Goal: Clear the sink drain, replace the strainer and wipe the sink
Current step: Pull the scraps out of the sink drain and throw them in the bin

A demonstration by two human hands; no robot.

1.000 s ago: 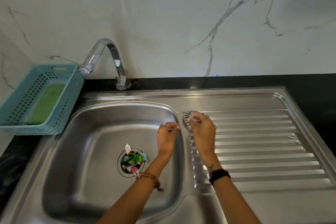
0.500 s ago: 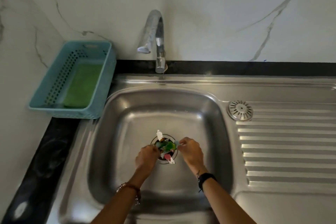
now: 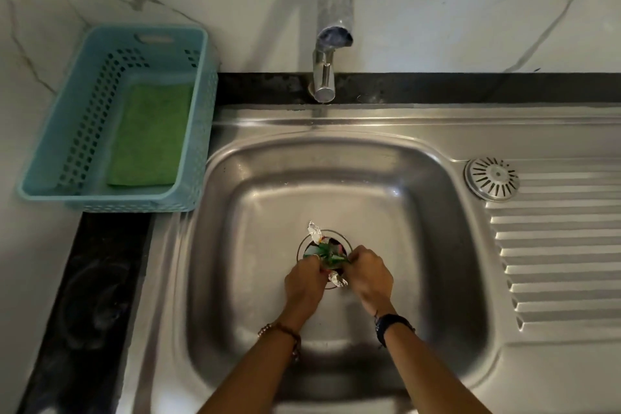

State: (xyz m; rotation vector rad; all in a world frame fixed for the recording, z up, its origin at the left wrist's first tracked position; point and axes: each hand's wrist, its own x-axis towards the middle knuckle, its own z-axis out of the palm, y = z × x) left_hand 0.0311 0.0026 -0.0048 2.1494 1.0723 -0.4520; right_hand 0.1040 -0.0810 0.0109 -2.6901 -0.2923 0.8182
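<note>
bare forearms, brown beaded bracelet [image 3: 280,333] on left wrist, dark band [image 3: 391,324] on right

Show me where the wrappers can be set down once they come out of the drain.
Free: the ribbed drainboard below the strainer, and the basin floor left of the drain. Crowded: the drain itself, where the left hand and right hand bunch the wrappers; the basket holds a green cloth.
</note>
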